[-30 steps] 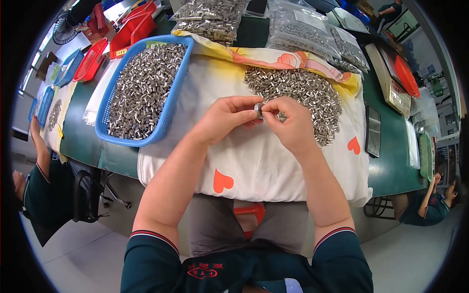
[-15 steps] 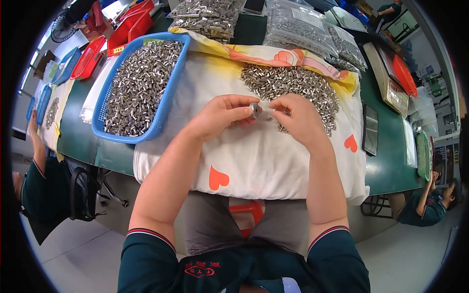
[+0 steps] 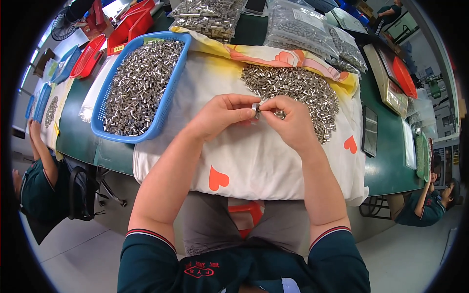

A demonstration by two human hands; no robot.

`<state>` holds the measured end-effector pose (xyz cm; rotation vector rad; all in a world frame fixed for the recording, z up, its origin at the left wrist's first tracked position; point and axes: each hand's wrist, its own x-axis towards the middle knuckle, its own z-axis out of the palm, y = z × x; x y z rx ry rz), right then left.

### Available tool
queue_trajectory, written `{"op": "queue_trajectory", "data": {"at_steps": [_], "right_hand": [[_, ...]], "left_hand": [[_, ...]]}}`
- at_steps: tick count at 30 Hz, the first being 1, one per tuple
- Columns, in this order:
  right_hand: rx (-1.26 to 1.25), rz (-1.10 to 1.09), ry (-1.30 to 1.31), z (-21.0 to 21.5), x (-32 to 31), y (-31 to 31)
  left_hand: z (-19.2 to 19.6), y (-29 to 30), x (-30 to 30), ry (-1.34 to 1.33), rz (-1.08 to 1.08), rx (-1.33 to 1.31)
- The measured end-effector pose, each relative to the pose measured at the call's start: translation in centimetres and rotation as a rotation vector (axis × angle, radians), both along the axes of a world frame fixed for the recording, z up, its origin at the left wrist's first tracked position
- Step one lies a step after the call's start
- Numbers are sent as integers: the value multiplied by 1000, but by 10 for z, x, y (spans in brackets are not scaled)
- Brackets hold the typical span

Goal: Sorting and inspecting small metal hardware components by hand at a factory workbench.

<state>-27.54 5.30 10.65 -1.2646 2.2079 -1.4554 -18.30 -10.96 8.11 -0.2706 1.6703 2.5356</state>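
Observation:
My left hand (image 3: 222, 115) pinches a small round silver metal disc (image 3: 256, 110) between thumb and fingers, above the cloth. Against the disc's right side are the closed thumb and forefinger of my right hand (image 3: 288, 117); whatever sits between those fingertips is hidden. Beyond my right hand spreads a loose pile of short metal cylinders (image 3: 312, 88), partly covered by that hand. The pile lies on a white cloth (image 3: 264, 168) with red hearts. To the left, a blue perforated basket (image 3: 97, 119) is filled with similar short cylinders.
Clear bags of metal parts (image 3: 300, 29) lie at the back. A rolled yellow patterned cloth edge (image 3: 278, 56) borders the pile. At right, a dark phone-like device (image 3: 370, 131) rests on the green table (image 3: 391, 168). Red bins (image 3: 88, 56) stand far left. Other people sit at both sides.
My right hand has moved left, bringing its fingertips from beside the pile to the disc. The left hand stays nearly still, with the disc turned more edge-on.

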Motion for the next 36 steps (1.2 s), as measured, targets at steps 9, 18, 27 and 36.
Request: {"op": "queue_trajectory", "data": {"at_steps": [9, 18, 27, 36], "right_hand": [[50, -6, 285, 0, 1, 1], [179, -72, 25, 7, -14, 8], [529, -173, 593, -19, -11, 5], [201, -23, -106, 8, -4, 6]], "left_hand": [[-3, 3, -2, 54, 40, -104], [-3, -1, 1, -52, -27, 0], [-2, 2, -1, 12, -31, -105], [2, -4, 4, 20, -92, -90]]}}
